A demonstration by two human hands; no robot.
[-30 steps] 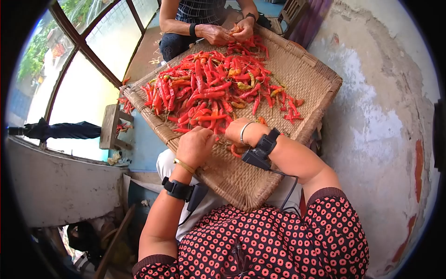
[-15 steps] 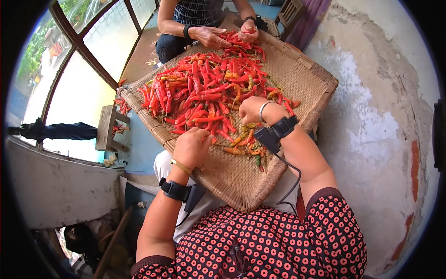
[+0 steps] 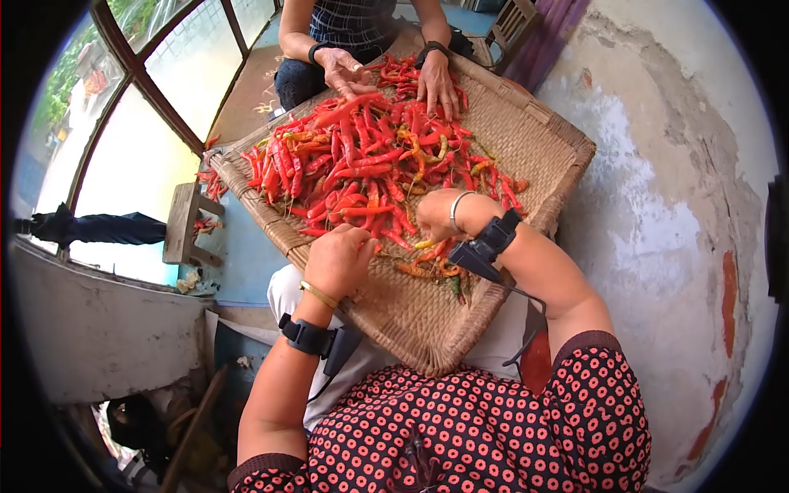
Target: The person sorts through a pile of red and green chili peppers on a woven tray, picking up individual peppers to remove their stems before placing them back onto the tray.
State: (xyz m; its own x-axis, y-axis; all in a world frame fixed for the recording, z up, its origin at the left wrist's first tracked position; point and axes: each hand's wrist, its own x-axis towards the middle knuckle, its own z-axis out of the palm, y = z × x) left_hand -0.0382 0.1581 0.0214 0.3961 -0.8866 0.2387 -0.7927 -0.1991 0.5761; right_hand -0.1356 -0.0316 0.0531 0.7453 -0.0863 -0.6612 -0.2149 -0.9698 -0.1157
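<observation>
A heap of red chili peppers (image 3: 362,156), with a few orange and yellow ones mixed in, lies on a woven tray (image 3: 411,329). My left hand (image 3: 335,261) is closed at the near left edge of the heap, fingers curled inward, and whatever they grip is hidden. My right hand (image 3: 444,215) bends down over the near right part of the heap with its fingers drawn together. A yellow chili pepper (image 3: 424,244) shows right at its fingertips. Several orange and green chili peppers (image 3: 436,269) lie loose just below this hand.
Across the tray, another person's two hands (image 3: 386,82) are over the far end of the heap. A wooden stool (image 3: 185,222) stands left, near a dark folded umbrella (image 3: 107,228). A rough wall (image 3: 641,205) rises on the right. Windows line the left side.
My right hand has shifted slightly left and lower over the loose peppers. My left hand has barely moved. The other person's hands have parted, one lowering flat onto the peppers.
</observation>
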